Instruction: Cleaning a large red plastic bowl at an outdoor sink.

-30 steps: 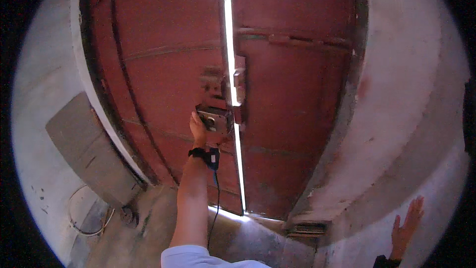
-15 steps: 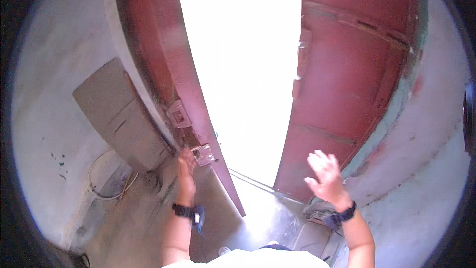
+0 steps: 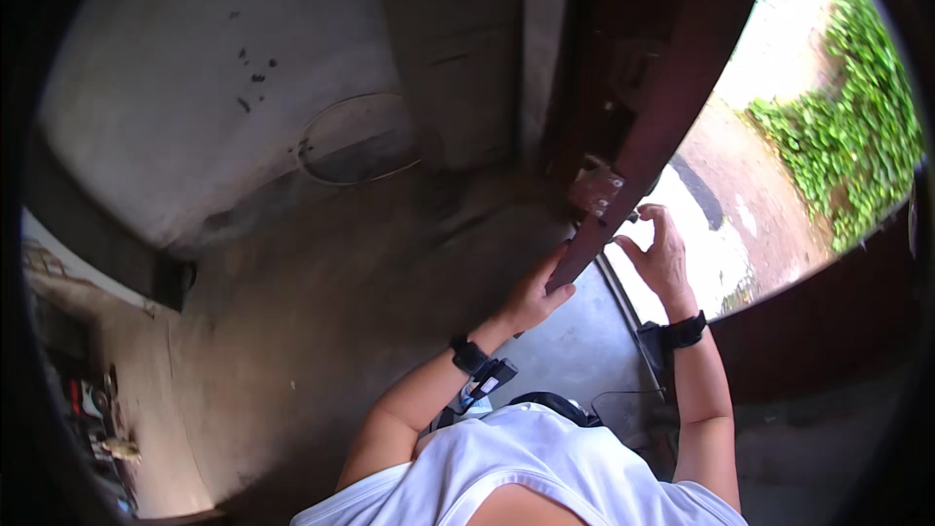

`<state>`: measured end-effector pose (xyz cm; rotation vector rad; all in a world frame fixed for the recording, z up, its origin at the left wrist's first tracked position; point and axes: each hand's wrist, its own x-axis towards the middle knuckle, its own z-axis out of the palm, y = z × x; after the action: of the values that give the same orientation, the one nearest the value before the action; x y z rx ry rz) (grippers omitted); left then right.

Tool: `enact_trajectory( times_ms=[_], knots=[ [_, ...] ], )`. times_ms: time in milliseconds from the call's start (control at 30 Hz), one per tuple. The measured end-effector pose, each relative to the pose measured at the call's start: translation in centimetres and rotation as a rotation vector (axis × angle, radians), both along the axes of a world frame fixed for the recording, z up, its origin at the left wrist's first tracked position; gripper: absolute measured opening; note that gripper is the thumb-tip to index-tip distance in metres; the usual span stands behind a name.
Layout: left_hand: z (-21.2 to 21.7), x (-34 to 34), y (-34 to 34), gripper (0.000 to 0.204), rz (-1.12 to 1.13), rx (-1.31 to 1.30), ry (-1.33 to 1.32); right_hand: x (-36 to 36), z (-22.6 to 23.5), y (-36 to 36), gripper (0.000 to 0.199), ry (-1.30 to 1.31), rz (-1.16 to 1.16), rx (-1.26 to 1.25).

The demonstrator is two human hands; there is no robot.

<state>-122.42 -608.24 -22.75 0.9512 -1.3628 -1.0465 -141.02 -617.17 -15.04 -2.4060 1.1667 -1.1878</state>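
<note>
A dark red door leaf (image 3: pixel 667 102) stands ajar, its edge running down towards me. My left hand (image 3: pixel 534 300) is closed round the lower part of that edge, thumb on the near side and the other fingers partly hidden. A worn metal lock plate (image 3: pixel 596 187) is fixed to the leaf above it. On the leaf's outer side is my right hand (image 3: pixel 664 258), thumb and forefinger curved and apart. Its forefinger tip is close to a small dark knob (image 3: pixel 633 217); whether they touch I cannot tell. Each wrist wears a black strap.
A tall grey-brown board (image 3: pixel 453 58) leans on the pale wall at the back, beside a thin hoop (image 3: pixel 304 151). Green leafy plants (image 3: pixel 847 127) grow outside at the right. The other door leaf (image 3: pixel 828 326) is dark at lower right. Assorted items (image 3: pixel 102 419) lie at far left.
The view has swung left, bringing the left door leaf to the right of the picture. My left hand has taken hold of its edge; my right hand has come close to its outer side.
</note>
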Motion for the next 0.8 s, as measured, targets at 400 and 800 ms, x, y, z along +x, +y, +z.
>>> enact_trajectory(
  times_ms=[400, 800],
  knots=[
    [-9.4, 22.8, 7.4, 0.032, 0.536, 0.386, 0.169, 17.5, 4.4, -4.3, 0.028, 0.004, 0.083, 0.108],
    [-9.9, 34.4, 16.6, 0.043, 1.146, 0.773, 0.312, 27.9, 2.8, -13.8, 0.025, 0.058, 0.096, 0.100]
  ],
)
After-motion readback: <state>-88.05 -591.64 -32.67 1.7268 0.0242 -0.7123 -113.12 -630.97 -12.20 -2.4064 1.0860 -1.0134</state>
